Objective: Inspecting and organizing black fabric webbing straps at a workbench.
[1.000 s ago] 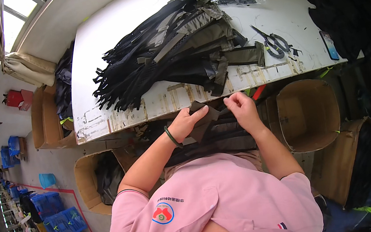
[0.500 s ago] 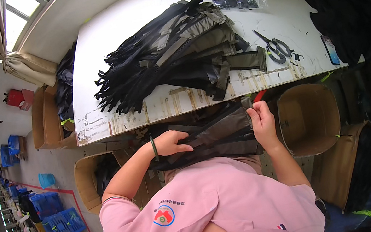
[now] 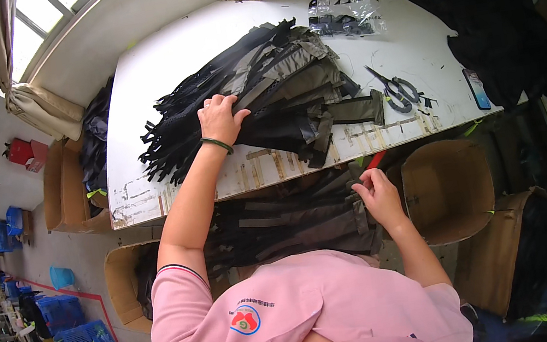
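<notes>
A heap of black and grey fabric strips point(image 3: 280, 77), some with mesh and frayed-looking narrow ends, lies on the white table. My left hand point(image 3: 219, 120) rests on the heap's near left part, thumb apart from the fingers, a dark bangle at the wrist. Across my lap, below the table edge, lie more fabric strips point(image 3: 274, 221) of the same kind. At their right end my right hand point(image 3: 379, 195) is closed in a pinch on the end of a strip; its fingertips partly hide the spot.
Black-handled scissors point(image 3: 393, 89), a phone point(image 3: 476, 88) and a clear plastic bag point(image 3: 345, 13) with dark parts lie on the white table point(image 3: 149, 62). Black fabric point(image 3: 478, 17) is piled at right. Cardboard boxes point(image 3: 448, 192) stand below the table and at left.
My left hand has left the strips on my lap and reached forward onto the heap on the table. My right hand stays near the right end of the lap strips.
</notes>
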{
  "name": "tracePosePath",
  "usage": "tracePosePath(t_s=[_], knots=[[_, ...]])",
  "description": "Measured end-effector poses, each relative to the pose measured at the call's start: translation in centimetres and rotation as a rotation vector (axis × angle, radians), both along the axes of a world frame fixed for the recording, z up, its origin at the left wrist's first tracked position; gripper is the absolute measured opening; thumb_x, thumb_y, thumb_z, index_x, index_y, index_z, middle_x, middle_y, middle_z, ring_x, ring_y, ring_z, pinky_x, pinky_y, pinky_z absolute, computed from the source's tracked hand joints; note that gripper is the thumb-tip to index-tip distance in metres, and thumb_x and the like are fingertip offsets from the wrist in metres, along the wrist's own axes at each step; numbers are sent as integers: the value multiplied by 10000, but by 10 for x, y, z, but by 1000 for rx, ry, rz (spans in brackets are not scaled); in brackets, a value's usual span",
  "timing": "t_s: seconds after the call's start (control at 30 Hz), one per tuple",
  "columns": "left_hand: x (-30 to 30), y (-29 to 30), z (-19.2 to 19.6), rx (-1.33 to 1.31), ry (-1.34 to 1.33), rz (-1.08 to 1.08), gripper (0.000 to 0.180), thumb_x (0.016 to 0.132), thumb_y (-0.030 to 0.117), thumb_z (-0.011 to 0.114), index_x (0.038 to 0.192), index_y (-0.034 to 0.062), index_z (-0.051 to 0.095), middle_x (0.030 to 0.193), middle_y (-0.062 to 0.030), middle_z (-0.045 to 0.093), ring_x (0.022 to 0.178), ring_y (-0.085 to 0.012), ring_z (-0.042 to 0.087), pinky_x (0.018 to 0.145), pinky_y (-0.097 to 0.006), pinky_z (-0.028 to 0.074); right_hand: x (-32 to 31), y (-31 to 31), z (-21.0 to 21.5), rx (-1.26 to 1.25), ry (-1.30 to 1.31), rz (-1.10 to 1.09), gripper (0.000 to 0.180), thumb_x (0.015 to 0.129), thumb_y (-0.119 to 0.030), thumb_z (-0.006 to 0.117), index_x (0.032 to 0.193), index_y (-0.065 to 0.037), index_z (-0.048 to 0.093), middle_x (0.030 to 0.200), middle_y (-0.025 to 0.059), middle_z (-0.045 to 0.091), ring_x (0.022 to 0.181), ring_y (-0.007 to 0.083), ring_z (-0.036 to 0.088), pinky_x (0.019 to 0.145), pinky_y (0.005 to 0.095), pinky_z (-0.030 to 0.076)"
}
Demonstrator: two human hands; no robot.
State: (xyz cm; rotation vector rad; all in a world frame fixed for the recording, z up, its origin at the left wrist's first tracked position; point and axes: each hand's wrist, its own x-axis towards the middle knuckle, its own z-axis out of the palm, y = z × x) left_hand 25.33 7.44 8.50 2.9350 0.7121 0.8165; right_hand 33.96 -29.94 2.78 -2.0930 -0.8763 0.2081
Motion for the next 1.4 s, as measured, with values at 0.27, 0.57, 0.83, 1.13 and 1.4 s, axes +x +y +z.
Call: tracePosePath(t_s=[0.27,0.57,0.83,1.13,1.4], knots=[[-1,-16,11,76,-190,-168,328,752,278,756,1012,126,627,997,-67,620,989,-279,566,857,-408,415,3,72,10,327,601,187,138,922,-166,632,909,-33,599,735,-2,603,635,68,540,561,238,457],[-17,5,6,-29,-156,-174,227,740,85,735,929,68,611,901,-75,637,885,-281,604,776,-378,466,-14,95,2,288,726,418,191,934,-214,622,966,-29,582,799,27,601,697,88,572,617,256,493],[-93,-86,35,-1437,47,-505,221,800,-94,617,953,22,508,794,7,586,734,-45,542,664,-215,475,28,93,17,1041,1498,66,455,945,-405,573,1232,-56,520,1138,108,636,1031,243,625,885,392,504],[-96,-125,-28,-1497,351,-588,661,849,231,735,1373,49,374,1229,-117,540,1175,-197,505,1005,-324,402,-33,60,-9,781,1032,-4,309,861,-64,694,1125,-47,534,1037,32,598,958,102,557,853,233,444],[-34,-173,-70,-1658,-173,-411,172,867,129,681,863,38,534,760,38,520,690,-44,469,613,-215,421,-36,42,24,117,-421,60,493,777,-207,734,1194,-71,509,1002,95,611,911,259,595,893,401,404]])
